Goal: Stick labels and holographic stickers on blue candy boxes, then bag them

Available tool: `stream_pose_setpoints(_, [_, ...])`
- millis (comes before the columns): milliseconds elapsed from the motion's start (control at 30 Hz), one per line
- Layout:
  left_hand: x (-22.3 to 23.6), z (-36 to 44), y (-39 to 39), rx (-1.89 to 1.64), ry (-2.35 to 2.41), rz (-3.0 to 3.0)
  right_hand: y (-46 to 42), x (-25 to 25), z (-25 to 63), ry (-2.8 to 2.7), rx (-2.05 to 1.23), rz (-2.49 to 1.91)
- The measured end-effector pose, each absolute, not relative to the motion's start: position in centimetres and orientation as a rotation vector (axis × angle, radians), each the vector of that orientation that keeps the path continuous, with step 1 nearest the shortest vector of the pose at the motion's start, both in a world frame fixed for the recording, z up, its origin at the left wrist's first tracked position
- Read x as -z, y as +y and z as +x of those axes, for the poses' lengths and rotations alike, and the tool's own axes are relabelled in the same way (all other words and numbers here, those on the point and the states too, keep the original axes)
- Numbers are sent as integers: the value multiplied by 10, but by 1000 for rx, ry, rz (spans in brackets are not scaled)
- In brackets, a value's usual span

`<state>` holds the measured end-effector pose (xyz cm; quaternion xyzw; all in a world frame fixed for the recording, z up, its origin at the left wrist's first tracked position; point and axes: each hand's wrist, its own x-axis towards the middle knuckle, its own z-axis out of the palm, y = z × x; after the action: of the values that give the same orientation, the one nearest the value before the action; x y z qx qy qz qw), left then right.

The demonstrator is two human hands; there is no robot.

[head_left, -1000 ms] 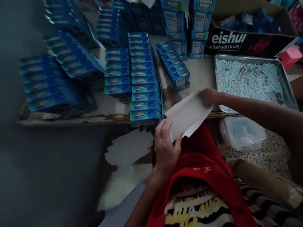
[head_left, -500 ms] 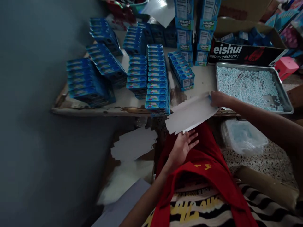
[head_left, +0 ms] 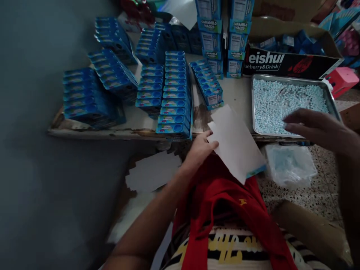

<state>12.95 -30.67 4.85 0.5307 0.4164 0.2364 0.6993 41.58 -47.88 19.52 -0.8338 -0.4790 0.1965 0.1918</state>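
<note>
My left hand (head_left: 200,147) grips one end of a white cardboard blank (head_left: 234,140) with notched edges; a blue printed strip shows at its near right corner. The blank hangs tilted over my lap at the table's front edge. To the right, my right hand (head_left: 316,125) hovers over the front of a metal tray (head_left: 254,112) strewn with small pale blue candies (head_left: 274,95). Its fingers are stretched out, a little blurred, with nothing visible in them. Rows of blue candy boxes (head_left: 173,101) stand on the table beyond my left hand.
Stacked display boxes (head_left: 210,39) stand behind, beside a black carton (head_left: 289,62) of small blue boxes. Below the table on the left lie more white blanks (head_left: 153,170). A clear plastic bag (head_left: 289,165) sits under the tray, near a brown cardboard piece (head_left: 306,221).
My right hand has let go of the cardboard blank and moved right over the tray. My left hand has closed on the blank's left end, and the blank has swung its right end down toward me.
</note>
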Motion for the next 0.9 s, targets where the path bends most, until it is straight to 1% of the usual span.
stream_pose_setpoints(67, [-48, 136, -275, -508, 890, 1344, -427, -164, 391, -1349, -775, -2134])
stream_pose_setpoints(133, [-43, 145, -253, -532, 917, 1439, -380, -120, 366, -1365, -878, -2108])
stream_pose_setpoints(233, [-28, 166, -236, -693, 1106, 1435, -339, -62, 349, -1339, -689, -2156])
stream_pose_setpoints(300, [-18, 182, -230, -774, 1223, 1348, -327, -41, 353, -1193, -737, -2104])
stream_pose_setpoints(400, [-10, 200, -228, -804, 1279, 1199, -321, -31, 368, -1010, -957, -2013])
stream_pose_setpoints(467, [-9, 202, -231, -810, 1236, 1135, -320, -31, 372, -998, -988, -2023])
stream_pose_setpoints(533, [-9, 199, -239, -799, 1143, 1096, -322, -31, 369, -1051, -911, -2064])
stream_pose_setpoints(667, [-3, 191, -253, -764, 960, 1181, -330, -26, 355, -1171, -631, -2107])
stream_pose_setpoints(800, [6, 195, -256, -791, 903, 1171, -335, -26, 349, -1178, -530, -2135])
stream_pose_setpoints(900, [7, 200, -252, -880, 906, 1190, -337, -31, 350, -1199, -441, -2142])
